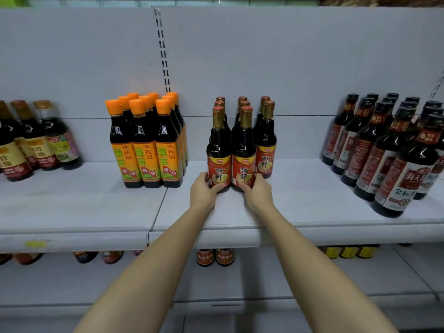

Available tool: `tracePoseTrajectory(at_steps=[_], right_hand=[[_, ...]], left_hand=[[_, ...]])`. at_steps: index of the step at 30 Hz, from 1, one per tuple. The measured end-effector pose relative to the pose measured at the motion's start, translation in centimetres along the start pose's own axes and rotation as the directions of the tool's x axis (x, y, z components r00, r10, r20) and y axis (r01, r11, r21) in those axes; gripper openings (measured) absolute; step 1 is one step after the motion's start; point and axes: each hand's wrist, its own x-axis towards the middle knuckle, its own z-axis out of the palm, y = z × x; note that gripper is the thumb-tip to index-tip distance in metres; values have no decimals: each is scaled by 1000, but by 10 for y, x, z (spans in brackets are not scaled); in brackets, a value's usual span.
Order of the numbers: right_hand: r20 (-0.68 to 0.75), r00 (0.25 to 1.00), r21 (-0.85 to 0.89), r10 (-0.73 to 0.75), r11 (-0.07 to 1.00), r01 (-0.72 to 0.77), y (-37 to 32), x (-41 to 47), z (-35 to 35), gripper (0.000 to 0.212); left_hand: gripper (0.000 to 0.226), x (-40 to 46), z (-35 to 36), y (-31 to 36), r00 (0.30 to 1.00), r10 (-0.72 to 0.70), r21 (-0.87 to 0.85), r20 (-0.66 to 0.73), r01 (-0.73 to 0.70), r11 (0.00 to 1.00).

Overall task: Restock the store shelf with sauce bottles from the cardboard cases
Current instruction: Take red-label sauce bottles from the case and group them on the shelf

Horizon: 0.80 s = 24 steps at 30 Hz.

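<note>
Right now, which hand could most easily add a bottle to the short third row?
Probably the right hand: it grips the front bottle beside the short row; the left hand is farther away.

I count nine orange-capped bottles [143, 145] in a three-by-three block, eight gold-capped bottles [242, 150] in three rows, three bottles at far left [36, 140], roughly a dozen dark-capped bottles at right [384, 150], exact number unclear. Two hands [204, 191] on the shelf [72, 203].
</note>
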Motion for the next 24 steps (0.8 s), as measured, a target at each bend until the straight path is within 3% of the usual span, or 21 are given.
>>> tracePoseTrajectory(at_steps=[7,11,15,18,24], right_hand=[[62,993,-163,96,983,-85,-16,-2,-5,50],[-16,989,-186,150,971,-151,-25,-13,-6,45],[93,992,-225,80,973,-57,-40,-33,2,31],[178,984,-185,-15,981,48,-60,-50,22,4],[286,937,-79,-203,969,234,-120,-91,91,11]], left_hand=[[60,11,-12,2,977,-97,30,190,93,995],[56,9,-27,-3,967,-211,-91,144,225,970],[23,-1,-51,-7,958,-229,-198,171,261,945],[14,-10,-81,-4,971,-191,-182,143,215,959],[14,-34,-167,-21,991,-122,-240,49,131,962]])
